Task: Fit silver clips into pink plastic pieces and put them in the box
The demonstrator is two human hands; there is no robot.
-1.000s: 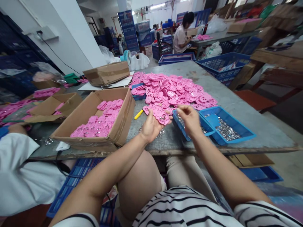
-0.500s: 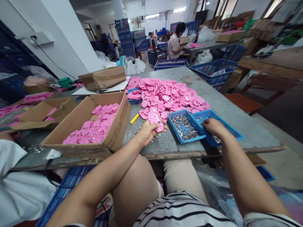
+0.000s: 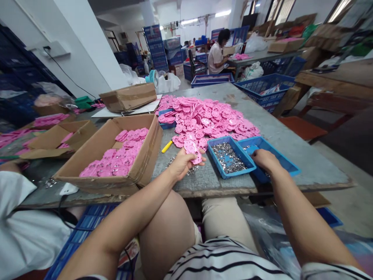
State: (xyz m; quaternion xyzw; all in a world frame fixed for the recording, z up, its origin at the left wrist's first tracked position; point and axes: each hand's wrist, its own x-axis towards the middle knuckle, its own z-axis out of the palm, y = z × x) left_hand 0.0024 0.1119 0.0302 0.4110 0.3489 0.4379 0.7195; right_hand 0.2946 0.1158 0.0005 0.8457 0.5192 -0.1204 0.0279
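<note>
My left hand [image 3: 182, 163] is closed on a flat pink plastic piece [image 3: 192, 148], held up over the table in front of the pink heap [image 3: 206, 116]. Small silvery metal parts [image 3: 192, 169] lie scattered on the tabletop beneath that hand. My right hand [image 3: 264, 159] reaches into the right blue tray [image 3: 284, 160], fingers bent down among small metal parts; its fingertips are partly hidden, and whatever they pinch is too small to make out. Beside it, the left blue tray [image 3: 230, 157] holds many loose metal parts.
A cardboard box [image 3: 145, 163] of pink pieces stands left of my left hand. A yellow-handled tool [image 3: 167, 146] lies between box and heap. Another person's white clothing [image 3: 17, 217] shows at far left. A co-worker [image 3: 217, 54] sits at a table behind.
My right hand has shifted slightly down within the right tray. The left hand keeps the pink piece almost in place. The whole view has moved a little.
</note>
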